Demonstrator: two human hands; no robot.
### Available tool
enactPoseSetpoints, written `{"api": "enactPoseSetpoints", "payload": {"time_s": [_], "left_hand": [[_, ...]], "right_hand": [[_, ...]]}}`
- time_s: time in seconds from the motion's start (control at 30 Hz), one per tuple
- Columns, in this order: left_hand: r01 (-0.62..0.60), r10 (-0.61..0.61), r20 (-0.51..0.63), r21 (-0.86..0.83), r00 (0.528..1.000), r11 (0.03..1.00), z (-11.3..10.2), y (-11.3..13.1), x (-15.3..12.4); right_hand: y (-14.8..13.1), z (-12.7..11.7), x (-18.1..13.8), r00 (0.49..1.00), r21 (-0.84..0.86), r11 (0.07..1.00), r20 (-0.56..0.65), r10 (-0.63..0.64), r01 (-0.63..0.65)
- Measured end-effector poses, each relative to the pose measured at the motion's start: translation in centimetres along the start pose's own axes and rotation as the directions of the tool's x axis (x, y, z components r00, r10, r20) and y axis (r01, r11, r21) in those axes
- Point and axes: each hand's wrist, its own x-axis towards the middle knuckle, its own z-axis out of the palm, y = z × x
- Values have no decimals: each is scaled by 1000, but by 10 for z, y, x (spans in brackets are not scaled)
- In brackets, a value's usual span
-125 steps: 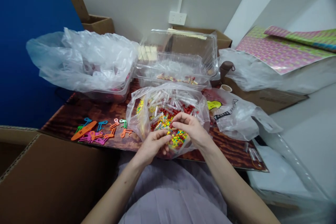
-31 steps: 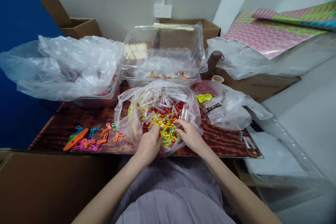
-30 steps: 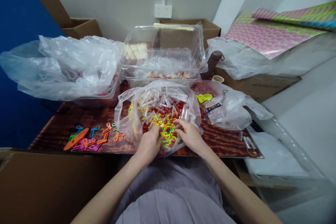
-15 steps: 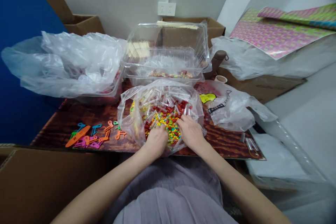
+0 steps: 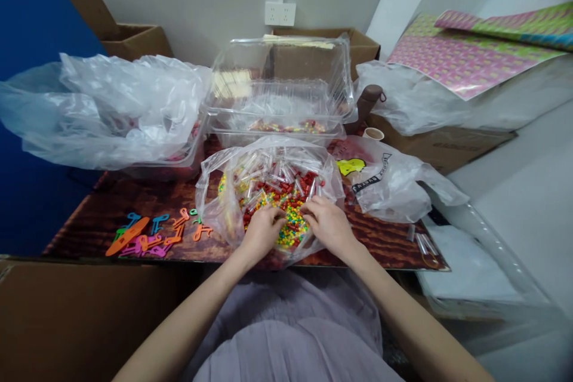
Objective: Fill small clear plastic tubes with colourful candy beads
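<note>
A clear plastic bag lies spread open on the table, full of small multicoloured beads, red caps and clear tubes. My left hand is over the near left part of the heap, fingers curled together; what they hold, if anything, is hidden. Opposite it, my right hand has its fingertips bent in at the right side of the beads. Those fingers look pinched, and their contents are too small to make out. A few tubes stand just beyond the right fingers.
Colourful plastic clips lie on the left of the dark wood table. Behind the bag stands an open clear container. A bag-covered tub is at left; a printed bag, paper cup and loose tubes are at right.
Both hands stay at the bead heap. The left hand's fingers have turned further inward toward the right hand, and the right fingers have curled in. The whole view has shifted slightly.
</note>
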Motion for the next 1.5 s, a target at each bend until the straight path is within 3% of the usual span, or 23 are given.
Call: {"api": "enactPoseSetpoints", "payload": {"time_s": [0.13,0.2,0.4,0.6,0.7,0.87,1.13,1.4,1.5], "left_hand": [[74,-72,16,-185,997,980,-7,-7,-9],[77,-75,16,-194,997,978,-10,-10,-14],[50,-57,30,205,998,977,-19,-14,-29],[30,-84,89,488,992,872,-16,-8,-39],[36,-97,97,495,991,868,-16,-8,-39],[69,-123,91,451,988,890,-18,-12,-39],[-65,-51,187,566,981,822,-15,6,-31],[-93,17,176,433,984,897,3,3,-12],[-48,25,111,205,993,978,-1,-6,-12]], "right_hand": [[-8,-2,-1,990,-265,958,115,-80,109],[-16,-2,2,982,-371,917,166,-90,146],[-37,17,19,974,-455,872,209,-92,180],[-30,42,24,987,-218,966,110,-120,142],[-23,46,25,996,28,997,61,-71,69],[-14,41,26,999,342,939,32,-33,20],[-10,28,24,1000,401,916,10,-11,6],[-2,20,26,997,539,842,-33,66,-38],[1,15,24,997,493,868,-15,69,-52]]}}
